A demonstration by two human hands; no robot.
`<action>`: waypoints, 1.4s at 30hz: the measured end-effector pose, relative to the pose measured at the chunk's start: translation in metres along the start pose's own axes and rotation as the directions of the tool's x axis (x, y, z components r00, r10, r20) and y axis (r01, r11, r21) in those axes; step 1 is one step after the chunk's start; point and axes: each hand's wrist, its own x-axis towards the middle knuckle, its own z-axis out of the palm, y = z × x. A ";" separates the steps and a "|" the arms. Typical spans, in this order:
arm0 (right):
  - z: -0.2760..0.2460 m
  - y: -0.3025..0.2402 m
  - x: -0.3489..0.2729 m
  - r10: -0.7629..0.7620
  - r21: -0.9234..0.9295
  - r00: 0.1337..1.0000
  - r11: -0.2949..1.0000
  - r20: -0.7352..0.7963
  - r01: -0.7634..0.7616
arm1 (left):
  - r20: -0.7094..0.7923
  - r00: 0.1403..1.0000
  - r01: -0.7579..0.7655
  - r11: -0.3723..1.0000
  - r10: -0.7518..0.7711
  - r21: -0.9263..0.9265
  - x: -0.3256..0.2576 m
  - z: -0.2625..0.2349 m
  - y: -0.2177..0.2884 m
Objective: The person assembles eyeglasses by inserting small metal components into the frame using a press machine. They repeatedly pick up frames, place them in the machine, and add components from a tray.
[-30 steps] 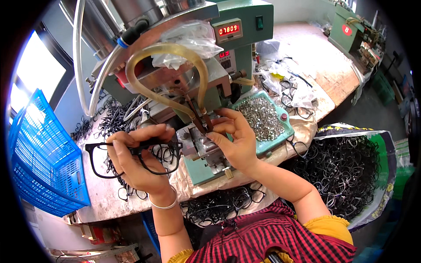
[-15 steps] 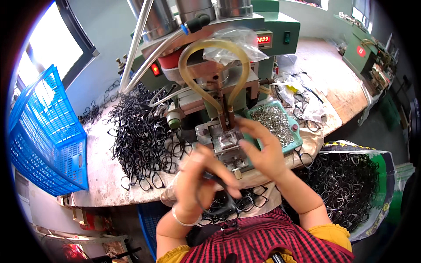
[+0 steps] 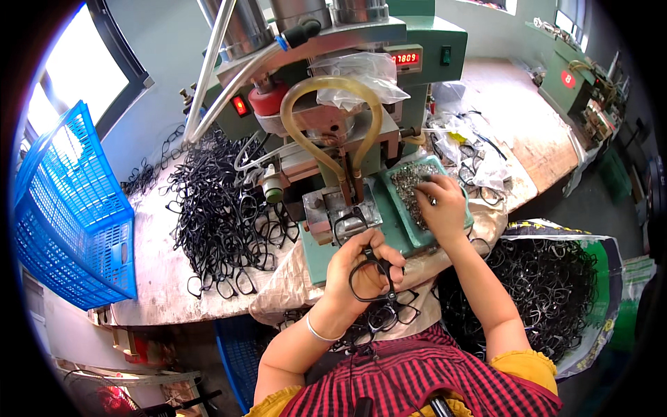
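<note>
My left hand [image 3: 353,267] is closed around a black eyeglass frame [image 3: 368,299] just in front of the machine's metal fixture [image 3: 323,217]. One round lens opening hangs below my fingers, and another dark rim [image 3: 347,226] shows above them, against the fixture. Whether both belong to one frame I cannot tell. My right hand [image 3: 445,212] reaches over the green tray [image 3: 410,235] of small shiny metal parts [image 3: 411,184]. Its fingertips are bent together down at the parts; what they pinch, if anything, is too small to make out.
A tangled heap of black eyeglass frames [image 3: 215,201] lies left of the green press machine [image 3: 445,42]. A blue plastic crate [image 3: 76,222] stands at the far left. On the right is a big sack [image 3: 535,299] full of frames. More frames lie near my lap.
My right hand has gone from the fixture to the tray of metal parts. My left hand has moved up and right toward the fixture, still holding an eyeglass frame.
</note>
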 end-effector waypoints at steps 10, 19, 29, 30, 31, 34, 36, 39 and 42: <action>-0.001 -0.019 0.003 0.001 -0.221 0.975 0.974 0.221 0.049 | 0.051 0.997 -0.067 0.905 0.050 0.421 -0.063 -0.059 0.000; -0.008 0.017 -0.024 0.101 -0.148 0.993 0.985 0.066 -0.090 | -0.048 0.262 0.321 -0.040 0.964 0.946 -0.165 -0.156 0.070; 0.005 -0.010 0.006 -0.037 -0.091 0.993 0.995 0.109 0.047 | 0.224 0.162 0.616 -0.276 0.961 0.738 -0.202 -0.253 0.209; 0.003 -0.010 0.008 -0.055 -0.095 0.992 0.993 0.109 0.066 | 0.167 0.152 0.626 -0.226 0.974 0.747 -0.189 -0.255 0.219; -0.001 -0.010 0.007 -0.026 -0.053 0.995 0.998 0.099 0.031 | 0.107 0.139 0.640 -0.172 0.985 0.749 -0.180 -0.256 0.225; -0.010 0.007 -0.006 0.069 0.121 0.998 0.990 -0.010 -0.068 | -0.178 0.242 0.730 -0.059 0.954 0.681 -0.166 -0.308 0.252; -0.017 0.020 -0.022 0.372 0.441 0.927 0.827 0.036 -0.349 | -0.288 0.298 0.500 0.108 0.910 0.859 -0.149 -0.310 0.237; -0.009 0.018 -0.028 0.568 0.661 0.817 0.575 0.103 -0.483 | 0.036 0.178 0.628 -0.141 0.983 0.765 -0.119 -0.340 0.223; 0.004 0.007 -0.011 0.526 0.682 0.842 0.573 0.118 -0.454 | -0.009 0.246 0.707 -0.173 0.969 0.686 -0.093 -0.295 0.219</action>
